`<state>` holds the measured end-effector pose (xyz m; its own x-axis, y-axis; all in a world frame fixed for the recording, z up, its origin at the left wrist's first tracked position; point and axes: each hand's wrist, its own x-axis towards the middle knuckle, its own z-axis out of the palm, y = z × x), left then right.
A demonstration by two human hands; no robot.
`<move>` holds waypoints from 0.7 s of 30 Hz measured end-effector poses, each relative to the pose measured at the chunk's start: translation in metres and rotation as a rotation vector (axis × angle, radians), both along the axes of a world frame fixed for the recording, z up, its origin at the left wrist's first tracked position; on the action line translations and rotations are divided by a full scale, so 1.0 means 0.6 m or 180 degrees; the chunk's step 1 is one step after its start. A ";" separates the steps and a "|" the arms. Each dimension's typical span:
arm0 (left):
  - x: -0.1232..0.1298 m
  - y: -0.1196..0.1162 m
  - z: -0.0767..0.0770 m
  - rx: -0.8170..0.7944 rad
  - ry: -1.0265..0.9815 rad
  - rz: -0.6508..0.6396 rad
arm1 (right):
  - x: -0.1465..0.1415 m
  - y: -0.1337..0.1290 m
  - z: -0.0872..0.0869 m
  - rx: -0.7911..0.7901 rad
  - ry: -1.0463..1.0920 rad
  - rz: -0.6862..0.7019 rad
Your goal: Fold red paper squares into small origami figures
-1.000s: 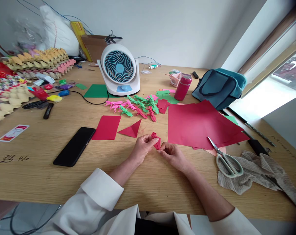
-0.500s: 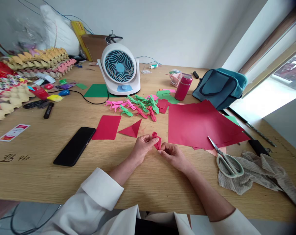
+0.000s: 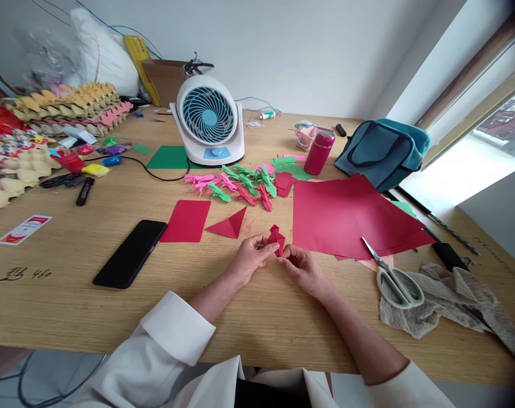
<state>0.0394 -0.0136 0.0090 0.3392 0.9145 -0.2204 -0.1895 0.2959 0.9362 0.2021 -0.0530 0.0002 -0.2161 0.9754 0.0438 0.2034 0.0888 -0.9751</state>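
A small folded piece of red paper (image 3: 276,237) is pinched between thumb and fingers of my left hand (image 3: 253,258), a little above the table. At its lower tip, my right hand (image 3: 300,268) has its thumb and forefinger closed on the paper's narrow end. Just beyond my left hand lie a red paper triangle (image 3: 229,223) and a flat red rectangle of paper (image 3: 186,221). Farther back is a heap of folded green, pink and red paper pieces (image 3: 244,181). Large red sheets (image 3: 346,218) spread out to the right of my hands.
A black phone (image 3: 130,254) lies at left. Scissors (image 3: 397,280) rest partly on a grey cloth (image 3: 436,300) at right. Behind stand a white fan (image 3: 210,122), a red flask (image 3: 319,153) and a blue bag (image 3: 380,152). Egg trays (image 3: 11,175) are stacked far left.
The folded red paper has turned slightly more upright and shifted a little to the right, showing more of its face. Both hands moved slightly with it.
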 end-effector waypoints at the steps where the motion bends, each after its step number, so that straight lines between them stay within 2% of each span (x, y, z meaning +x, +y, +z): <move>1: 0.000 0.000 0.000 0.0003 0.0063 -0.0008 | 0.000 0.000 -0.001 -0.0027 0.0036 -0.0015; 8: -0.001 0.000 0.002 0.0141 0.0375 -0.0025 | 0.001 -0.001 -0.002 -0.0152 0.0219 -0.0008; 15: -0.001 0.000 -0.004 0.0997 0.0854 -0.0160 | 0.004 0.005 0.018 -0.0093 0.0838 -0.0419; 18: 0.000 -0.002 -0.006 0.1317 0.1236 -0.0184 | 0.007 0.008 0.015 -0.0162 0.0906 -0.0569; 21: 0.000 -0.003 -0.010 0.1440 0.1312 -0.0182 | 0.008 0.010 0.009 -0.0251 0.0878 -0.0636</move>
<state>0.0394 -0.0152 0.0028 0.3599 0.9309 0.0618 0.2194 -0.1488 0.9642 0.2070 -0.0470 0.0059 -0.0110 0.9999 -0.0034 -0.0631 -0.0041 -0.9980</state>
